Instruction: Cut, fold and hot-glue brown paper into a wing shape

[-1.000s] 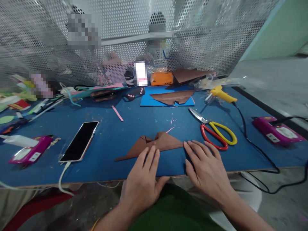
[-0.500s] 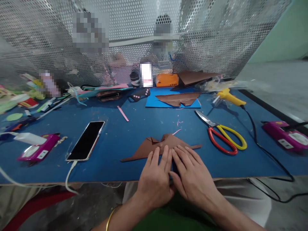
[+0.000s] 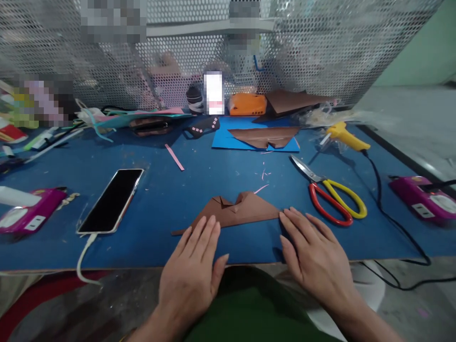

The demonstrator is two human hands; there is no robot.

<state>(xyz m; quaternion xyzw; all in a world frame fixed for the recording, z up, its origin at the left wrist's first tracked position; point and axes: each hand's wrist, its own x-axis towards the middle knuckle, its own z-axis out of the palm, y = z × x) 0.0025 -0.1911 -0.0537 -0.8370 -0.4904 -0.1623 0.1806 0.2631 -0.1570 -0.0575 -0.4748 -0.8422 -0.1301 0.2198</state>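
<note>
A folded brown paper piece (image 3: 238, 213), with a notch in its upper edge, lies on the blue table in front of me. My left hand (image 3: 194, 259) rests flat with its fingertips on the paper's lower left edge, fingers stretched out. At the right tip, my right hand (image 3: 313, 251) lies with fingers extended, its fingertips covering that end of the paper. Neither hand is closed round anything. Just above the paper are thin pink scraps (image 3: 261, 189). Scissors (image 3: 329, 194) with one red and one yellow handle lie beyond my right hand.
A phone (image 3: 112, 202) on a white cable lies at left, by a purple power strip (image 3: 32, 213). Another purple power strip (image 3: 423, 199) and a yellow glue gun (image 3: 347, 136) are at right. Farther back, a notched brown paper (image 3: 263, 137) lies on a blue sheet (image 3: 221, 137).
My hands have moved apart from the middle of the brown paper, the left toward its left end, the right toward its right tip. The view has shifted slightly.
</note>
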